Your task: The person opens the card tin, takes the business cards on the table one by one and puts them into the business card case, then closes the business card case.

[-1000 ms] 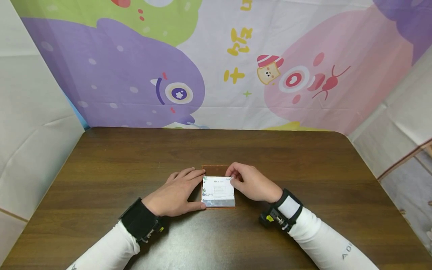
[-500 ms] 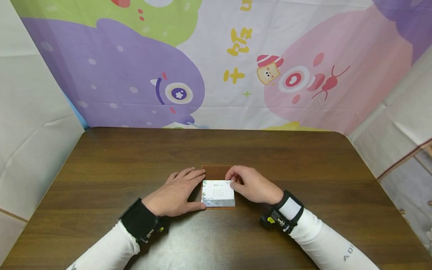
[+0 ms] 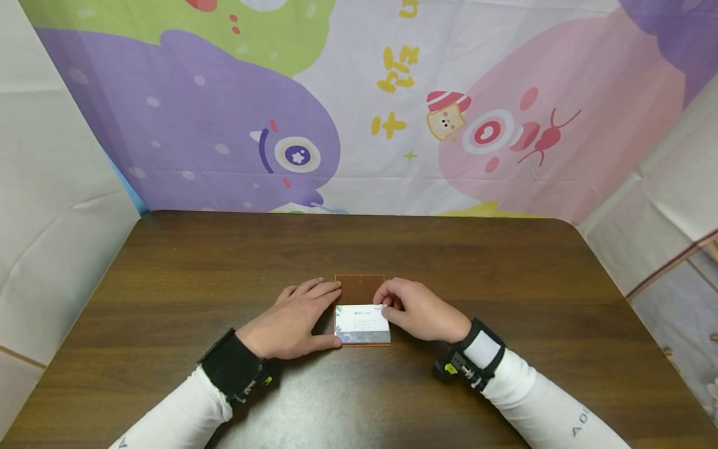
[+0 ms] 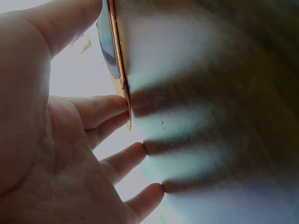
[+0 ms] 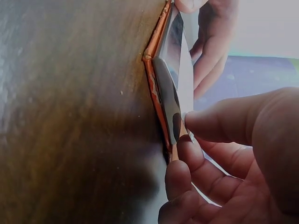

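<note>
A flat brown holder [image 3: 359,289] with orange edges [image 5: 154,93] lies on the table. Over its near part sits a white printed card [image 3: 359,316], leafy at its corners, with a grey strip [image 3: 366,338] along the near end. The left hand [image 3: 300,321] rests along the holder's left side, fingers spread and fairly straight. Its thumb is at the near left corner; in the left wrist view its index fingertip meets the holder's edge [image 4: 120,65]. Between thumb and fingers, the right hand [image 3: 422,310] pinches the card at its far right corner.
The dark wooden table [image 3: 235,249] extends around both hands. Behind it hangs a cartoon-printed cloth [image 3: 364,181], and pale fabric screens [image 3: 67,206] stand at the sides. Each wrist wears a black strap [image 3: 231,365] with a small camera.
The right hand and the card's far edge have moved toward the person, uncovering more of the brown holder behind it. The grey strip and the left hand stay in place.
</note>
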The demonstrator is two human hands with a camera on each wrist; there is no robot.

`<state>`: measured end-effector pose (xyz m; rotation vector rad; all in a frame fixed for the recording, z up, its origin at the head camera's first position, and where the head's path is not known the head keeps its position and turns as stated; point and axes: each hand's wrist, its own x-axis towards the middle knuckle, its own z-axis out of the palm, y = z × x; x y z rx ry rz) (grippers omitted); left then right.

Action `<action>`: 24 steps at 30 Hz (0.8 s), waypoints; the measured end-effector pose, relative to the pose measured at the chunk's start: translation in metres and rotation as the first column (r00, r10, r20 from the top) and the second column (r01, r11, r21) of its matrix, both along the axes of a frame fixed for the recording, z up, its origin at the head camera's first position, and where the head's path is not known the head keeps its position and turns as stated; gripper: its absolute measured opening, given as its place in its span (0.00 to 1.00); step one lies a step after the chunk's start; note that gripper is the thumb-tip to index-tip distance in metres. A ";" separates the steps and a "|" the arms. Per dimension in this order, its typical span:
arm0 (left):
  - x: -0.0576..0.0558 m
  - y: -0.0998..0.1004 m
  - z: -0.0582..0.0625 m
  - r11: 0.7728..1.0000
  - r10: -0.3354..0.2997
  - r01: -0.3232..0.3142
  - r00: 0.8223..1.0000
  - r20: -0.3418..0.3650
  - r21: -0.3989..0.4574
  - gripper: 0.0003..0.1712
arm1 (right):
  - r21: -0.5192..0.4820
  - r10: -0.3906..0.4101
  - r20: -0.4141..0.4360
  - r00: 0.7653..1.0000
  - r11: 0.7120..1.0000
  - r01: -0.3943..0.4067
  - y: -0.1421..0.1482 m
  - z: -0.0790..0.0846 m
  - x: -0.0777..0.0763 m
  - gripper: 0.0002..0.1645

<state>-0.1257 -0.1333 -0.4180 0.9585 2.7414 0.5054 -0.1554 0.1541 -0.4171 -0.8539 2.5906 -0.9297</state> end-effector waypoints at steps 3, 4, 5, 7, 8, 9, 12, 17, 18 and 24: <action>0.000 0.000 0.000 1.000 -0.001 0.001 1.000 0.001 -0.001 0.51 | 0.004 0.005 -0.004 1.000 1.000 -0.005 0.000 0.000 0.001 0.07; 0.000 0.000 0.000 1.000 -0.001 0.001 1.000 0.001 -0.001 0.51 | 0.005 0.006 -0.005 1.000 1.000 -0.006 0.000 0.000 0.001 0.07; 0.000 0.000 0.000 1.000 -0.001 0.001 1.000 0.000 -0.002 0.51 | 0.006 0.007 -0.007 1.000 1.000 -0.007 0.000 0.000 0.002 0.07; 0.000 0.000 0.000 1.000 0.000 0.000 1.000 -0.001 -0.003 0.51 | 0.009 0.009 -0.009 1.000 1.000 -0.009 -0.001 0.001 0.002 0.07; 0.000 0.000 0.000 1.000 0.000 0.000 1.000 -0.002 -0.003 0.51 | 0.011 0.010 -0.009 1.000 1.000 -0.010 -0.001 0.001 0.003 0.07; 0.000 0.000 0.000 1.000 0.000 0.000 1.000 -0.002 -0.003 0.51 | 0.012 0.010 -0.009 1.000 1.000 -0.010 -0.001 0.001 0.003 0.07; 0.000 0.000 0.000 1.000 0.000 0.000 1.000 0.000 -0.004 0.51 | 0.019 0.013 -0.015 1.000 1.000 -0.013 -0.001 0.001 0.004 0.07; 0.000 0.000 -0.001 1.000 0.002 -0.002 1.000 0.007 -0.006 0.51 | 0.025 0.018 -0.024 1.000 1.000 -0.017 -0.001 0.000 0.004 0.06; 0.000 0.000 -0.001 1.000 0.001 -0.001 1.000 0.007 -0.006 0.51 | 0.025 0.019 -0.026 0.999 1.000 -0.018 -0.001 0.000 0.005 0.06; 0.000 0.000 0.000 1.000 0.000 0.000 1.000 0.008 -0.003 0.51 | 0.037 0.031 -0.045 0.999 0.999 -0.029 0.000 -0.001 0.005 0.07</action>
